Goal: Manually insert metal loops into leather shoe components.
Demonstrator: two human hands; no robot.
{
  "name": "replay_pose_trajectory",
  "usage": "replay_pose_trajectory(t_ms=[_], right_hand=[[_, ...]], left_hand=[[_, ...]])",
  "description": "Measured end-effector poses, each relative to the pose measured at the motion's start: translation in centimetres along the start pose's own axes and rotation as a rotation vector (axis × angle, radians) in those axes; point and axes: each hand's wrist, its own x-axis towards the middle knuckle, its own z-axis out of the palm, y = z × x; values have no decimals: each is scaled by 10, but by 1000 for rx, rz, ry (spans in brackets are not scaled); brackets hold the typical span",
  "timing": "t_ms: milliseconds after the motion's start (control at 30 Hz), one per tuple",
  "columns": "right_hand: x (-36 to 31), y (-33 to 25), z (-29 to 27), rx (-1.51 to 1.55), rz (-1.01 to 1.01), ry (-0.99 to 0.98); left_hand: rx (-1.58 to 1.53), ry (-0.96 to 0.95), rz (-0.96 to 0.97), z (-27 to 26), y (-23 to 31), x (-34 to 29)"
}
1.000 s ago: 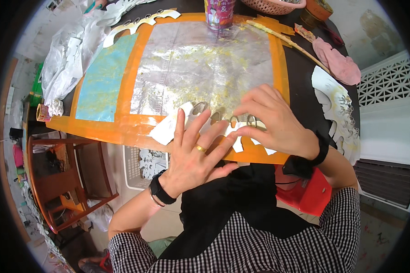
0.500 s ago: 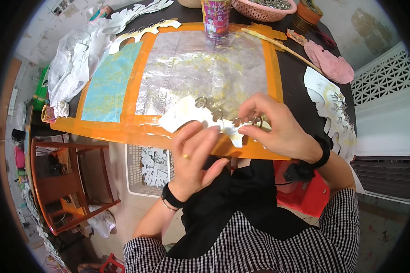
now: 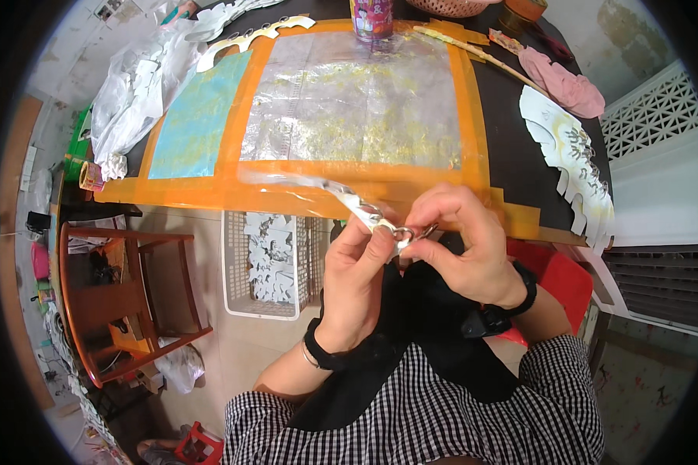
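Note:
A white scalloped card-like strip (image 3: 350, 203) with metal rings along its edge is lifted off the table's near edge, seen nearly edge-on and blurred at its far left end. My left hand (image 3: 353, 271) is closed on it, thumb and fingers pinching the strip near a ring. Opposite, my right hand (image 3: 469, 248) is closed at the strip's right end, where a metal ring (image 3: 425, 231) shows by its fingertips. Whether that ring is fixed to the strip is hidden by the fingers.
Orange tape (image 3: 287, 200) frames a shiny sheet (image 3: 349, 101) on the dark table. A stack of similar ringed white strips (image 3: 570, 163) lies right, by a pink cloth (image 3: 562, 81) and a stick (image 3: 481, 54). A purple cup (image 3: 372, 19) stands behind; a white basket (image 3: 229, 271) sits below.
The strip has risen from the table toward me and turned edge-on. My left hand has gone from loosely spread fingers to pinching it; my right hand stays at its right end.

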Motion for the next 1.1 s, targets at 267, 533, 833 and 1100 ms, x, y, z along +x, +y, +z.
replay_pose_trajectory(t_ms=[267, 533, 833, 1100], right_hand=[[-7, 18, 5, 133, -194, -61], [-24, 23, -6, 290, 105, -75], [-9, 6, -30, 216, 171, -202], [6, -14, -9, -576, -329, 173]], left_hand=[[-450, -111, -384, -24, 0, -7], [-321, -58, -173, -9, 12, -8], [-99, -42, -279, -31, 27, -3], [-32, 133, -122, -14, 14, -10]])
